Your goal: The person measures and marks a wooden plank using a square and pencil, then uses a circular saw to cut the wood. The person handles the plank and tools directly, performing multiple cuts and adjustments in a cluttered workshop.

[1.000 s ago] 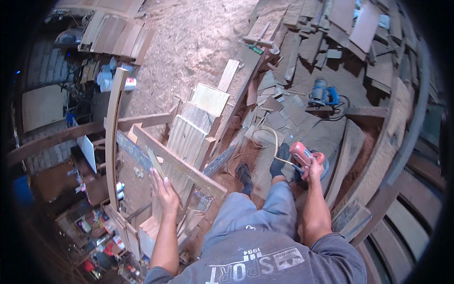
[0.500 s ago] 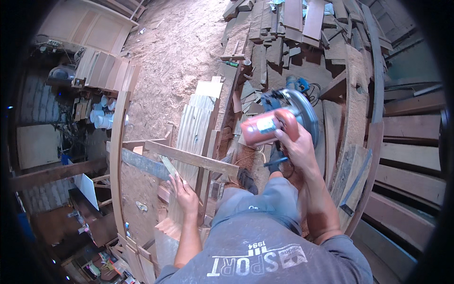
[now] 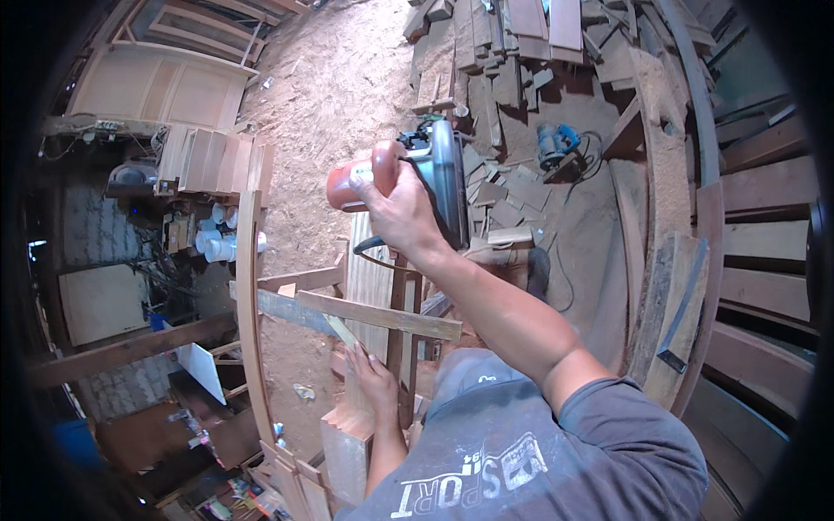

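Note:
My right hand (image 3: 401, 213) is wrapped round the rear handle of a circular saw (image 3: 447, 182) with an orange-red motor housing and a grey blade guard. It holds the saw at the far part of a long, pale, striped plank (image 3: 369, 278); whether the saw rests on the wood cannot be made out. Nearer to me, my left hand (image 3: 373, 378) is closed on a thin, light wooden strip (image 3: 339, 330) over the same plank. Just beyond it, a narrow brown batten (image 3: 382, 315) lies crosswise over the plank.
At right a blue power tool (image 3: 556, 146) with a cord lies on the dusty ground. Offcuts (image 3: 512, 191) are scattered beyond the saw. An upright-looking long board (image 3: 250, 321) runs along the left. Stacked planks (image 3: 751, 295) line the right side; white buckets (image 3: 221, 247) stand at left.
My right hand has carried the circular saw from beside my right leg forward and left to the plank's far part. My left hand stays on the strip, and the view has shifted slightly.

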Tool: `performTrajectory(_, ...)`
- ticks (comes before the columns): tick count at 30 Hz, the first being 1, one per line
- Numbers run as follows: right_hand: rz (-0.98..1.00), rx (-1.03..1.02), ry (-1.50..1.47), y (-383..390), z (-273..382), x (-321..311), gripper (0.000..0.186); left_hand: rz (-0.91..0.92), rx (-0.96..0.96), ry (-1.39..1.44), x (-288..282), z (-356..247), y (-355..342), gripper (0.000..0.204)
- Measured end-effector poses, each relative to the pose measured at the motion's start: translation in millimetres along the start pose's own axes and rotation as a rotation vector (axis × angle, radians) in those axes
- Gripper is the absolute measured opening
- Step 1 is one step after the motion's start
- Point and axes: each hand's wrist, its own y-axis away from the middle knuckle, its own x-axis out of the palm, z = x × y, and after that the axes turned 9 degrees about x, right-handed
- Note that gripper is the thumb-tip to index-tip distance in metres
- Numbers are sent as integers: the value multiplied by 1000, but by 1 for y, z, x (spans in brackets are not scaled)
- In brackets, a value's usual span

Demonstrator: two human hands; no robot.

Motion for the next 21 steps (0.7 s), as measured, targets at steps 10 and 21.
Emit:
performTrajectory(10,134,-32,123,0,12,-45,62,-181,-124,-40,-5,-31,11,50)
performTrajectory(21,7,164,183,39,31,-135,47,-541,-305,344,6,-34,9,50)
